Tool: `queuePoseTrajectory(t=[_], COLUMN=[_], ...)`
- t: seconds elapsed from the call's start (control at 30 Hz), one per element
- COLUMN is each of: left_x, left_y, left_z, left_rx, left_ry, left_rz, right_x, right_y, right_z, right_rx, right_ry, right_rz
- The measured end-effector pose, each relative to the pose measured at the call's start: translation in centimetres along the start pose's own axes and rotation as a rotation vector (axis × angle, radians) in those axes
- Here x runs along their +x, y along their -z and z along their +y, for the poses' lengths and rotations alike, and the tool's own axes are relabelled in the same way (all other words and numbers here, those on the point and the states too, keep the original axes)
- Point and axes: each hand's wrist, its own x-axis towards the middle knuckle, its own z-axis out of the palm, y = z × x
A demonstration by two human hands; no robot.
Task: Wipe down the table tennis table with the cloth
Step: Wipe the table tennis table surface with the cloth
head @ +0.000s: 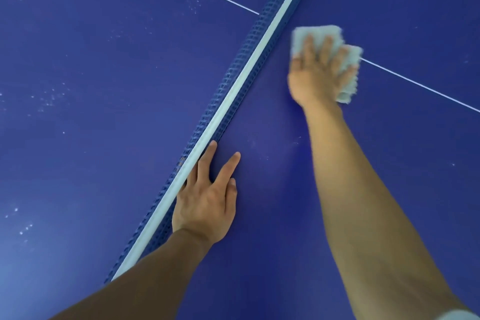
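In the upper right of the frame, the right hand presses flat with spread fingers on the soft, light cloth on the blue tabletop, while the left hand rests open by the net.

Upper right, our right hand presses the pale cloth flat on the blue table, just beside the net. Lower centre, our left hand rests against the net, fingers spread.
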Motion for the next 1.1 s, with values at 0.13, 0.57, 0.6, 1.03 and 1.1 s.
queuePoseTrajectory(t=[0.13,0.57,0.6,1.03,1.1], left_x=[0.2,0.2,0.2,0.1,0.1], left_y=[0.5,0.2,0.1,-0.2,-0.2], left_z=[0.2,0.2,0.2,0.0,-0.1], left_rx=[0.047,0.013,0.009,0.022,0.023], left_ry=[0.003,0.039,0.045,0.058,0.048], left_rz=[-0.034,-0.051,-0.057,-0.073,-0.076], right_x=[-8.0,-13.4,-14.1,-8.2,-6.7], right_y=[-4.0,-3.5,-4.1,1.2,0.8], right_z=[-2.6,5.7,4.3,14.6,12.0], right_rx=[-0.089,-0.090,-0.119,0.036,0.020], right_ry=[0.496,0.133,0.266,-0.231,-0.184], right_rz=[-0.007,0.042,0.045,0.086,0.061])
